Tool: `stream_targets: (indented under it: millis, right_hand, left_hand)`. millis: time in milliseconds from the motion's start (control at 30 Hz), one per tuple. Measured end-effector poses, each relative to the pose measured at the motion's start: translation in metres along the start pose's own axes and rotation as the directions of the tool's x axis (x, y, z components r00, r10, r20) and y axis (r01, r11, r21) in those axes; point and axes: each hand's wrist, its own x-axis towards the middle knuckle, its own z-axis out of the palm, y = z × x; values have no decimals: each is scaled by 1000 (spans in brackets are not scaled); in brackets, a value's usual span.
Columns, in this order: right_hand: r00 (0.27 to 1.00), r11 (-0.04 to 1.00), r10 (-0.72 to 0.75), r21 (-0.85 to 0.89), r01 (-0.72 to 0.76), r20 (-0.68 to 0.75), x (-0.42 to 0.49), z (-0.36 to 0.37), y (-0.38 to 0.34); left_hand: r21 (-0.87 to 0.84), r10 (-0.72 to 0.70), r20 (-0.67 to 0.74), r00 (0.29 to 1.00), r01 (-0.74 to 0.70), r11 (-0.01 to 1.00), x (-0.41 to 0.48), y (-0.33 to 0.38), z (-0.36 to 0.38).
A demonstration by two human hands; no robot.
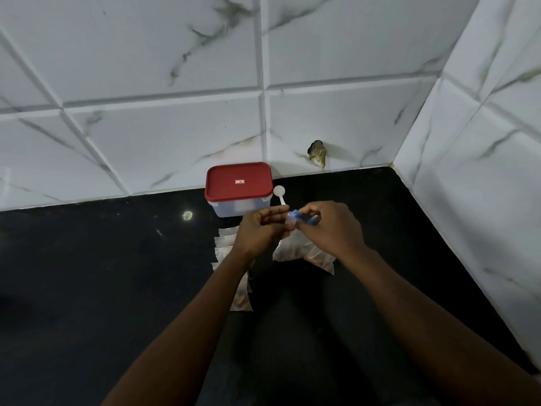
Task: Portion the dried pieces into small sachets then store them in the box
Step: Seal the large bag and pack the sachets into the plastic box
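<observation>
A clear plastic box (237, 208) with a red lid (238, 180) stands shut against the tiled wall. A white plastic spoon (280, 193) lies just right of it. My left hand (259, 232) and my right hand (329, 227) meet above the counter and together pinch a small clear sachet with a blue strip (295, 218). Several small sachets (224, 244) lie in a row under my left forearm, one with brown pieces (242, 300) nearest me. A larger clear bag of dried pieces (304, 252) lies beneath my right hand.
The black counter (117, 273) runs left and toward me. White marble-look tiled walls close the back and the right side, forming a corner (393, 165). A chipped hole (316, 152) marks the back wall.
</observation>
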Motion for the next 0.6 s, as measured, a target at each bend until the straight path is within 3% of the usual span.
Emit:
stream_targets:
  millis: [67,133,233,333,400,600]
  right_hand:
    - [1000,992,1,125,0,-2,2,-3,3]
    - [999,983,-11,182,16,-31,4,-8,4]
    - [999,981,-44,191,41,10,7,-16,1]
    - [991,995,-86,51,81,103,7,-16,2]
    - [986,991,-126,-39,131,106,8,-12,3]
    - [983,981,-166,-90,173,82,12,-7,4]
  left_hand:
    - [252,87,8,996,-86,964,-2,-9,-3]
    - [376,106,40,994,-113,920,-2,-17,-2]
    - [376,121,18,992,-119,919,-4,-25,1]
    - [333,175,-16,985,-159,929,-5,-25,3]
    - [314,206,-34,978,-185,931,-7,-22,4]
    - [279,243,-38,969,-223,934,-8,-22,3]
